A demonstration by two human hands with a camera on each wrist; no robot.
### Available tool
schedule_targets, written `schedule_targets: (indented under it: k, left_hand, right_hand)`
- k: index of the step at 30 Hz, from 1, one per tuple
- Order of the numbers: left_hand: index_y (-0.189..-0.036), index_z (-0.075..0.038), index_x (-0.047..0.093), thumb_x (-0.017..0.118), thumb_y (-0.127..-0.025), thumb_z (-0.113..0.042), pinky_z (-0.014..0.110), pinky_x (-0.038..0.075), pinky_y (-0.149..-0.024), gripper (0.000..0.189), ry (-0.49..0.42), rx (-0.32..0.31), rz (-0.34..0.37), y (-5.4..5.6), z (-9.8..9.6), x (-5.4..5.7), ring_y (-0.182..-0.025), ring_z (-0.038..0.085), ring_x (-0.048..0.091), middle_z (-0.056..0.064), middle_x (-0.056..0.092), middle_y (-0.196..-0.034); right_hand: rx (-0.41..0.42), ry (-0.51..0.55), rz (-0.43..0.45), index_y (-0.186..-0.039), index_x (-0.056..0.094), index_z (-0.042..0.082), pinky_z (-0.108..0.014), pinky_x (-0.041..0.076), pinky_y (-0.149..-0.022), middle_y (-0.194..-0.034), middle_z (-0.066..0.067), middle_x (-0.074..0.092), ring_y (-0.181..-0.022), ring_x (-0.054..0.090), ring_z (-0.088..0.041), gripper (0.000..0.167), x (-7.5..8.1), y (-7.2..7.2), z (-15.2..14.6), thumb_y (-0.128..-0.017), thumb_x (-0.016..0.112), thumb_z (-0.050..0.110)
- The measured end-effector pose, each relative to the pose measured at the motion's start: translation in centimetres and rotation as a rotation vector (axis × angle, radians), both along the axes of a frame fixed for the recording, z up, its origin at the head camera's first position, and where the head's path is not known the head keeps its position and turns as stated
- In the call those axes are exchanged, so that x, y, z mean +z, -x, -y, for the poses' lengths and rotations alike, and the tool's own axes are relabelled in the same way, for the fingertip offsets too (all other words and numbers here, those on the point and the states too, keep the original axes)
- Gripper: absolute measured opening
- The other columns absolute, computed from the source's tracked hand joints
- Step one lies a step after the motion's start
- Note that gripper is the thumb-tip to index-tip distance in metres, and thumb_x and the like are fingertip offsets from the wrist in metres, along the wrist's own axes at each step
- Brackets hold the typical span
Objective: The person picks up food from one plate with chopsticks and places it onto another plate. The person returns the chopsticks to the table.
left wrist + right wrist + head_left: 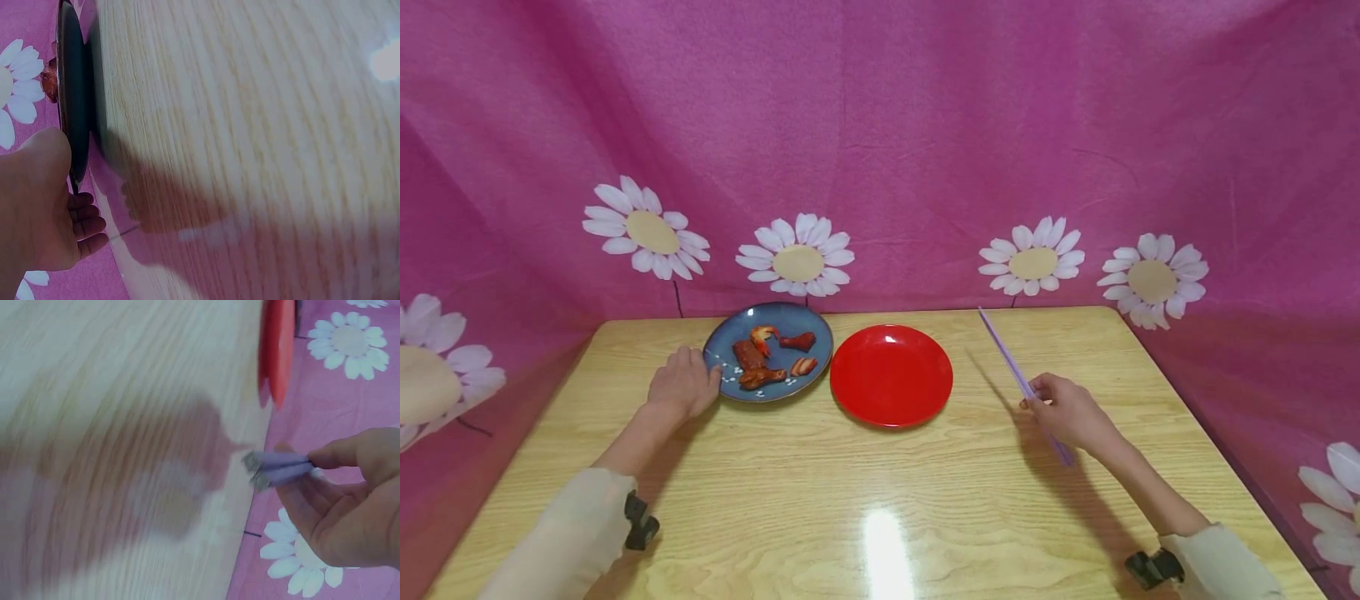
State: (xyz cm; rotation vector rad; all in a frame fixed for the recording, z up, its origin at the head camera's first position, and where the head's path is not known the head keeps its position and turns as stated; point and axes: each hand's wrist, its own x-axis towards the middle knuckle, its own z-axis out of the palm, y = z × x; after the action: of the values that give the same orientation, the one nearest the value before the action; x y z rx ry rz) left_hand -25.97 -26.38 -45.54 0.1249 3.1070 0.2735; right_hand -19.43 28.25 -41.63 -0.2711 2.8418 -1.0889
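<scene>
My left hand grips the left rim of a blue plate at the back left of the table. In the left wrist view its thumb lies at the plate's rim and its fingertips curl beyond the edge. On that plate lie a brown drumstick, a small dark red drumstick, a shrimp, a brown slab of meat and a sliced piece. My right hand holds a pair of purple chopsticks above the table, their tips pointing away and to the left.
A bare red plate stands just right of the blue one, left of the chopsticks. The wooden table ends at a pink curtain with white flowers. A dark strap device sits on each wrist.
</scene>
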Motion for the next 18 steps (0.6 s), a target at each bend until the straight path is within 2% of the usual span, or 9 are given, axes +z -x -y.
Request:
schedule_targets:
  k: [4, 7, 10, 14, 18]
  left_hand:
    - [-0.112, 0.023, 0.042, 0.04, -0.102, -0.025, 0.057, 0.046, -0.081, 0.049, 0.008, -0.005, -0.008, 0.1, 0.0, -0.1, -0.098, 0.045, 0.049, 0.03, 0.043, -0.1]
    - [-0.112, 0.023, 0.042, 0.039, -0.102, -0.025, 0.057, 0.046, -0.08, 0.048, 0.009, -0.008, -0.015, 0.2, 0.0, -0.1, -0.097, 0.045, 0.049, 0.029, 0.043, -0.099]
    - [-0.111, 0.023, 0.043, 0.039, -0.102, -0.025, 0.057, 0.046, -0.08, 0.048, 0.009, -0.008, -0.019, 0.2, 0.1, -0.2, -0.097, 0.045, 0.049, 0.029, 0.042, -0.099]
    - [-0.112, 0.023, 0.042, 0.039, -0.102, -0.025, 0.057, 0.046, -0.08, 0.048, 0.006, -0.007, -0.013, 0.3, 0.1, -0.2, -0.098, 0.045, 0.049, 0.029, 0.042, -0.1]
    - [-0.113, 0.023, 0.042, 0.039, -0.102, -0.025, 0.058, 0.045, -0.081, 0.049, 0.002, -0.007, -0.013, 0.3, 0.1, -0.3, -0.098, 0.045, 0.048, 0.03, 0.042, -0.1]
  right_hand:
    - [0.005, 0.173, 0.06, -0.114, 0.053, -0.013, -0.033, 0.055, -0.062, -0.1, -0.025, 0.068, -0.084, 0.069, -0.036, 0.019, 0.5, 0.0, 0.7, -0.099, 0.052, -0.001]
    - [0.009, 0.312, 0.113, -0.123, 0.041, -0.012, -0.039, 0.056, -0.063, -0.103, -0.029, 0.066, -0.085, 0.067, -0.04, 0.025, 0.9, -0.1, 1.1, -0.1, 0.049, -0.005]
    - [0.022, 0.403, 0.13, -0.122, 0.038, -0.006, -0.044, 0.057, -0.064, -0.102, -0.031, 0.065, -0.083, 0.067, -0.042, 0.024, 1.0, -0.1, 1.3, -0.1, 0.048, -0.008]
    - [0.055, 0.402, 0.075, -0.114, 0.056, -0.007, -0.044, 0.058, -0.066, -0.1, -0.029, 0.064, -0.081, 0.067, -0.043, 0.016, 1.0, 0.0, 1.5, -0.099, 0.051, -0.007]
    - [0.062, 0.391, 0.043, -0.114, 0.066, -0.008, -0.045, 0.059, -0.07, -0.106, -0.029, 0.065, -0.084, 0.069, -0.043, 0.021, 0.9, -0.1, 1.7, -0.097, 0.054, -0.006]
